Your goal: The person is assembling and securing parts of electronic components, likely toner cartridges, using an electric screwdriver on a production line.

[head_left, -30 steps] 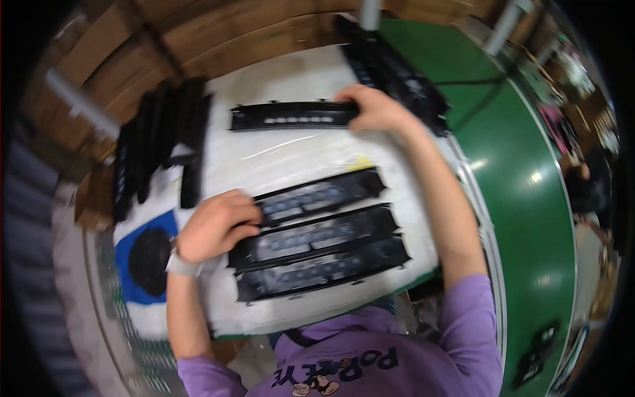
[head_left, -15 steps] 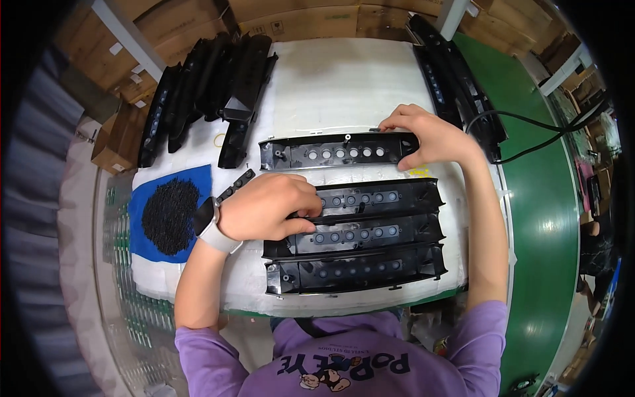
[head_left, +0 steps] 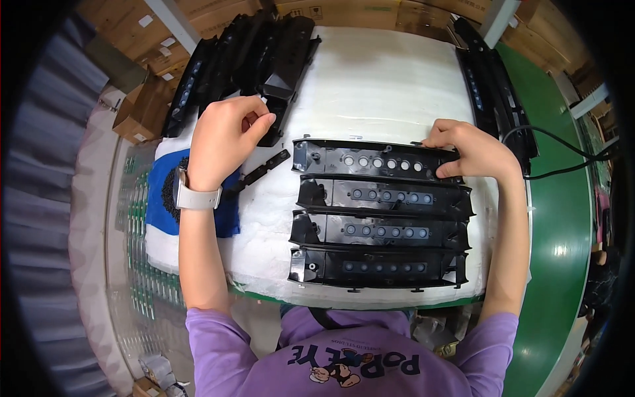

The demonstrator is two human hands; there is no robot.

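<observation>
A black plastic panel [head_left: 370,170] with a row of several bright round holes lies at the far end of a column of similar panels. My right hand [head_left: 473,149] grips its right end, thumb on the near side and fingers over the far edge. Just nearer lie more black panels [head_left: 390,248], their round openings filled with dark grey buttons. My left hand [head_left: 231,132] is raised at the left with thumb and fingertips pinched together; I cannot make out what is between them. Below it a black button strip [head_left: 268,167] lies slantwise on the white padded table [head_left: 383,79].
Further black panels [head_left: 231,56] are heaped at the back left, and more [head_left: 493,86] stand at the back right beside black cables [head_left: 569,172]. A blue cloth [head_left: 162,212] bears a dark pile of small pieces, partly behind my left wrist. Cardboard boxes [head_left: 357,14] line the back.
My left hand has left the panels and risen up and to the left, near the heap. The far panel now sits closer against the row, with my right hand still on its end.
</observation>
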